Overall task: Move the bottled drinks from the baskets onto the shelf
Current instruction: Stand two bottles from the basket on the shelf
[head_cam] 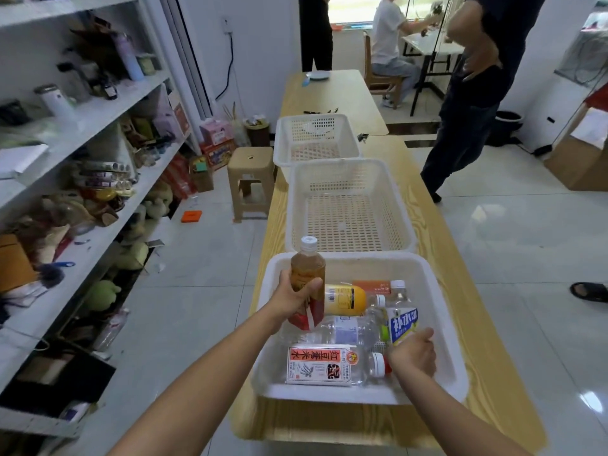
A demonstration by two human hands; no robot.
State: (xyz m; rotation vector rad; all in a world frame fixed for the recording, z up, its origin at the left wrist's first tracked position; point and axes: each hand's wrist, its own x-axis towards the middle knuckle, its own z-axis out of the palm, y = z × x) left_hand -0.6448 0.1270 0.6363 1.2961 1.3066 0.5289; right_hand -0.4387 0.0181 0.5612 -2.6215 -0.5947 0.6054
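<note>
My left hand grips a brown tea bottle with a white cap and red lower label, held upright above the left rim of the nearest white basket. My right hand reaches into that basket and closes around the lower end of a clear bottle with a blue and white label. Also in the basket lie an orange juice bottle, a clear water bottle and a bottle with a red and white label. The grey shelf stands to the left, cluttered.
Two empty white baskets sit farther along the long wooden table. A tan plastic stool stands between table and shelf. One person stands at the right of the table, another sits at the back. Cardboard box at far right.
</note>
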